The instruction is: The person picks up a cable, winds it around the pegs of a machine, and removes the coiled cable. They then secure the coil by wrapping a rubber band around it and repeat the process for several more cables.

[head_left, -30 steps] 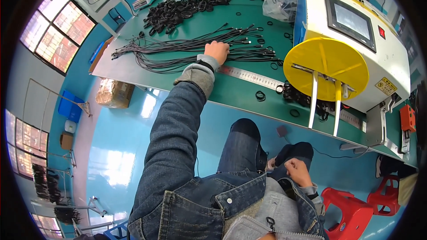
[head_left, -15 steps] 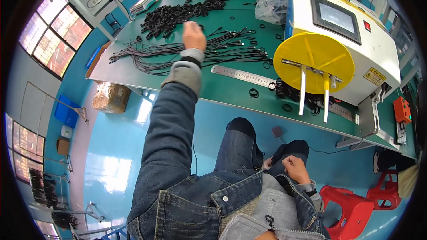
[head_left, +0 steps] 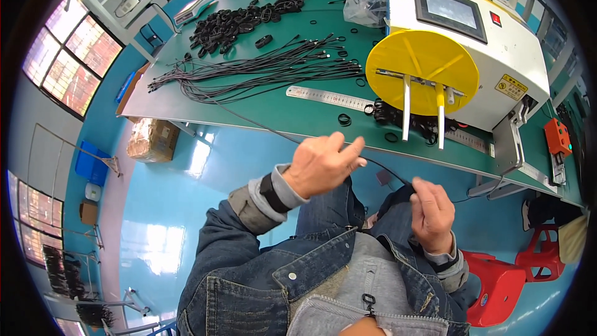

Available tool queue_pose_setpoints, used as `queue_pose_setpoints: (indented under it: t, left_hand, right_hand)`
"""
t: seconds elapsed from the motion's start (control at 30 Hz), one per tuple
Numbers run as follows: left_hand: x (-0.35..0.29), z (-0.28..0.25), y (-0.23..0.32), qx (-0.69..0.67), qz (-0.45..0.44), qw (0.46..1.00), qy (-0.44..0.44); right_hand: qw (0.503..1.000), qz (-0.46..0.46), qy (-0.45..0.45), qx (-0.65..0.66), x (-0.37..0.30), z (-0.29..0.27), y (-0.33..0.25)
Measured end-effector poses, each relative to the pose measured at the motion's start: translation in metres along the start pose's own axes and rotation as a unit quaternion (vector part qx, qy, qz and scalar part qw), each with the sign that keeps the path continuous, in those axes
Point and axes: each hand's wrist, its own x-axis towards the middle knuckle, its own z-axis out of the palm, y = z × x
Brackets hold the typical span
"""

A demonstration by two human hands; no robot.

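Left hand [head_left: 326, 165]: fingers closed on one black cable [head_left: 272, 130], in front of the green tabletop [head_left: 305, 118]. Cable trails back leftward to the bundle of black cables [head_left: 261, 70] on the tabletop, and runs rightward to the right hand [head_left: 432, 214], fingertips pinching it. Steel ruler [head_left: 329, 98] lies near bundle, left of yellow disc [head_left: 429, 53].

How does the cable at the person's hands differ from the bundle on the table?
The held cable is a single strand; the bundle is many strands. The held cable stretches past the front edge of the table to the left hand and right hand; the bundle lies on top. Both look thin and dark.
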Motion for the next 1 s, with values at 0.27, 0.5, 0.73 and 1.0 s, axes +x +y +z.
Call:
queue_pose_setpoints:
  t: [0.27,0.5,0.73,1.0]
  left_hand:
    - [0.033,-0.028,0.053,-0.199,-0.014,0.98,-0.022]
    - [0.095,0.041,0.006,-0.3,-0.117,0.939,0.118]
    - [0.113,0.058,-0.002,-0.361,-0.202,0.907,0.085]
    - [0.124,0.066,-0.002,-0.33,-0.169,0.923,0.101]
  right_hand:
    - [0.985,-0.072,0.093,-0.13,0.009,-0.021,0.01]
    - [0.96,-0.053,0.227,-0.155,0.061,-0.005,0.058]
    - [0.945,0.021,0.296,-0.136,0.08,0.023,0.094]
    - [0.936,0.059,0.295,-0.182,0.091,0.028,0.109]
